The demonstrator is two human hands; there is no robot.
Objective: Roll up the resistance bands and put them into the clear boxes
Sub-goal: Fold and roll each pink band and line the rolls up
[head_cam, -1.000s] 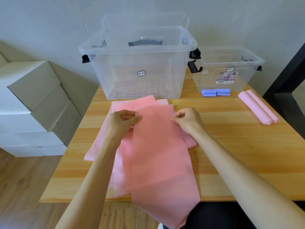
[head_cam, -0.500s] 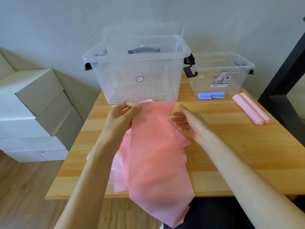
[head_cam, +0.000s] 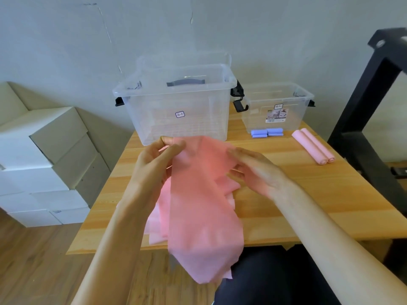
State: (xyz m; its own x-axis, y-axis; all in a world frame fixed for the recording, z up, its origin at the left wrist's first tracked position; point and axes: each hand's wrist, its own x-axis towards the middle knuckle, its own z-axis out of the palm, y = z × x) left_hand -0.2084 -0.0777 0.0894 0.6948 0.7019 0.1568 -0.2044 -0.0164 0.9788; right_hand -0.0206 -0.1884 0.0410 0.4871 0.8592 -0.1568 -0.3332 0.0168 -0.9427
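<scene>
At frame centre, left hand (head_cam: 154,159) pinching top edge of pink band (head_cam: 198,194); right hand (head_cam: 257,170) under it, fingers spread straight, touching. Above bench (head_cam: 308,205).

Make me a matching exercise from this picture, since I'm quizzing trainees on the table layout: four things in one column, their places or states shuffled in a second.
Things:
1. pink band
2. blue rolls
3. pink rolls
4. large clear box

Places or states:
A. lying in front of the small clear box
B. unrolled, held up by the left hand
C. standing empty at the back of the table
D. rolled up, lying at the table's far right

Pairs: 1-B, 2-A, 3-D, 4-C
</scene>
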